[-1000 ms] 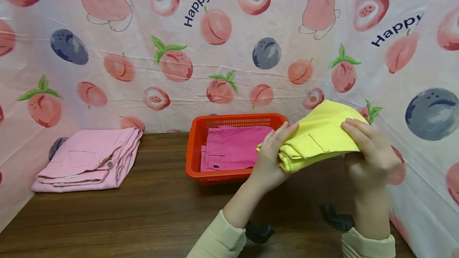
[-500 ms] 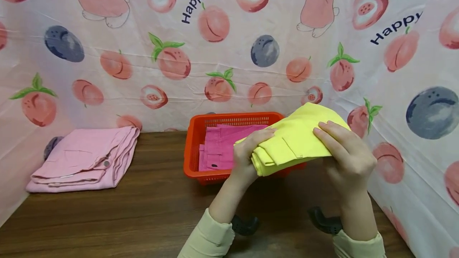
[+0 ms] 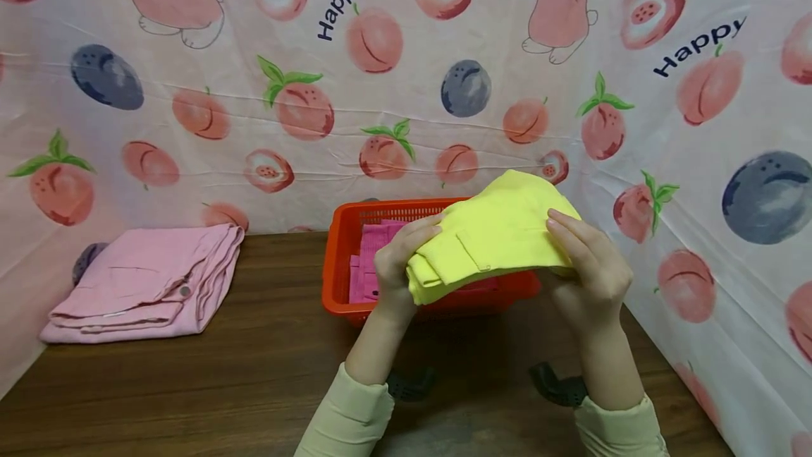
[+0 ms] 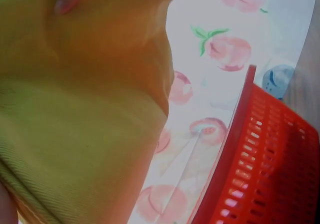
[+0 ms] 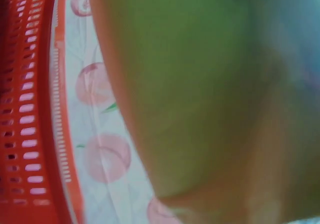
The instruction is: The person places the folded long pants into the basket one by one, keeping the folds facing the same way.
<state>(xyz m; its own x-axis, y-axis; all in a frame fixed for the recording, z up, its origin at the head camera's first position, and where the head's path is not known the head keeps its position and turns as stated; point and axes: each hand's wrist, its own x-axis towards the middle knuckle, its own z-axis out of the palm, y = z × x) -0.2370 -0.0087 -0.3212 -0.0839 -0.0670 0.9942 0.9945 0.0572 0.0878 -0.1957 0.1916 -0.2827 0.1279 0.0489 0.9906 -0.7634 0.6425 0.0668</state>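
A folded pair of yellow pants (image 3: 501, 228) is held up between both hands, in front of and above the basket. My left hand (image 3: 400, 263) grips its left folded end. At the other end, my right hand (image 3: 586, 273) holds it with fingers on top; the thumb is hidden beneath. The underside of the yellow pants (image 4: 85, 119) fills much of the left wrist view. Behind them stands an orange-red plastic basket (image 3: 336, 259), with folded magenta pants (image 3: 368, 259) lying inside, partly covered from sight.
Folded light pink pants (image 3: 149, 281) with a metal button lie on the left of the dark wooden table (image 3: 190, 393). A fruit-printed cloth (image 3: 254, 125) rises behind the table and along both sides. The perforated basket side (image 5: 27, 108) shows close by in the right wrist view.
Both hands have carried the yellow pants leftward, from the basket's right side to a place in front of it. The pants now hide more of the magenta pair.
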